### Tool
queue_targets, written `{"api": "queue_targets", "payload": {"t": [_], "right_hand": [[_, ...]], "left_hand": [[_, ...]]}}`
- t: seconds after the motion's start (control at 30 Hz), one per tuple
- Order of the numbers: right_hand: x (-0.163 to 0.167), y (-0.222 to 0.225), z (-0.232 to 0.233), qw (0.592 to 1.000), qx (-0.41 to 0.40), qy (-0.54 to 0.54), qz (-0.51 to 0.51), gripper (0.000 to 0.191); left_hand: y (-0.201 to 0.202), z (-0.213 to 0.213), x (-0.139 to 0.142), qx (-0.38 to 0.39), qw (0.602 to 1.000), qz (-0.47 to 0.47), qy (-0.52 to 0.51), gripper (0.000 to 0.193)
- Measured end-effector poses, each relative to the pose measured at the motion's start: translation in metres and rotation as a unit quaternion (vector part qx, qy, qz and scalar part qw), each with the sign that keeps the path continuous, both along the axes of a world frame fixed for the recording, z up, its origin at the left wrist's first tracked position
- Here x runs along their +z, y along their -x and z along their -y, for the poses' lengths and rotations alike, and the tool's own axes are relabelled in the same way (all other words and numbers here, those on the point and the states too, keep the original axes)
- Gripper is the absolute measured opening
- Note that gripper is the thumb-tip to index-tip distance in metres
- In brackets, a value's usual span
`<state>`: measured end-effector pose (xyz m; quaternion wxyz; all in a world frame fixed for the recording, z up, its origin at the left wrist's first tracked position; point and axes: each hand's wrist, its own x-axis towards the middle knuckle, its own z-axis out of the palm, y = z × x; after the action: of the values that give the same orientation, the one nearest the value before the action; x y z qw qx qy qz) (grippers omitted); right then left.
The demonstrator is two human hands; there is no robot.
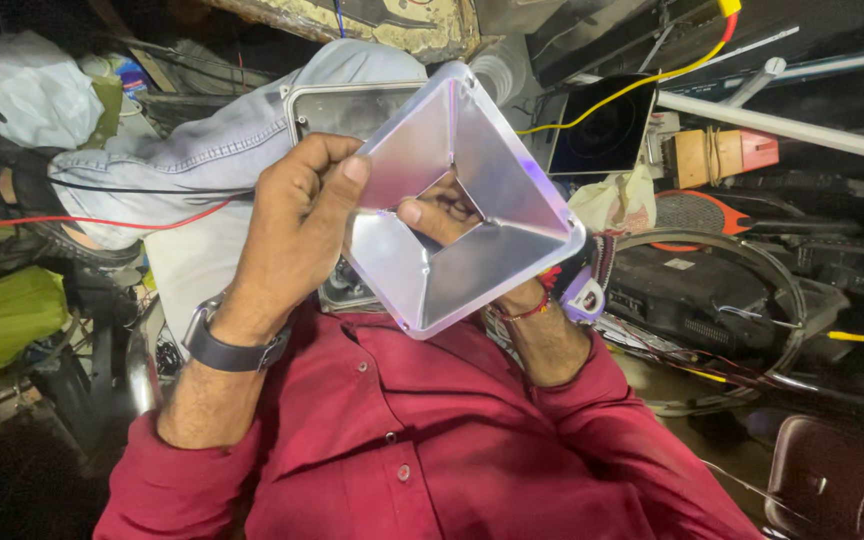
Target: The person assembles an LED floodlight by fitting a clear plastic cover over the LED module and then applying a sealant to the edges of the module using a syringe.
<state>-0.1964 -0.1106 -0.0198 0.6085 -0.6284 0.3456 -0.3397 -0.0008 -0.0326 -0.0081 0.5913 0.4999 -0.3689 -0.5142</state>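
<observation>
Cluttered workshop w/ dim light all round: green bag (2,315) and a white sack (27,85) well off beyond the left hand (292,235), red and black wires (142,205) running across a denim-clad knee (212,150) just past its knuckles. That hand, wristwatch (227,350) on the wrist, is clamped on the near-left edge of a shiny square metal reflector (462,190), thumb pressed on the inner face, fingers curled behind. Reflector is held up in mid-air between both hands, tilted, above the lap. Looks like thin sheet metal: prob. light, fairly stiff but easy to dent, polished so smudge-prone and a bit slippery, cut edges maybe sharp. Best held by the outer rim, as now. Right hand (447,215) is mostly hidden behind it; a fingertip pokes through the square centre hole, so it supports from the back, grip closed round it as far as I can tell. Beyond the right hand: a yellow cable (642,80), a white tube (782,125), a red mesh racket (697,212).
</observation>
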Motion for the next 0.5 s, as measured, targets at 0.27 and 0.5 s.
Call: {"api": "queue_targets", "payload": {"t": [0.27,0.5], "right_hand": [[-0.018,0.003,0.004,0.998,0.009,0.067,0.017,0.050],[-0.019,-0.001,0.003,1.000,0.025,0.015,0.008,0.056]], "left_hand": [[0.009,-0.002,-0.017,0.027,0.996,0.036,0.081,0.029],[0.006,-0.005,-0.026,0.033,0.992,0.095,0.075,0.030]]}}
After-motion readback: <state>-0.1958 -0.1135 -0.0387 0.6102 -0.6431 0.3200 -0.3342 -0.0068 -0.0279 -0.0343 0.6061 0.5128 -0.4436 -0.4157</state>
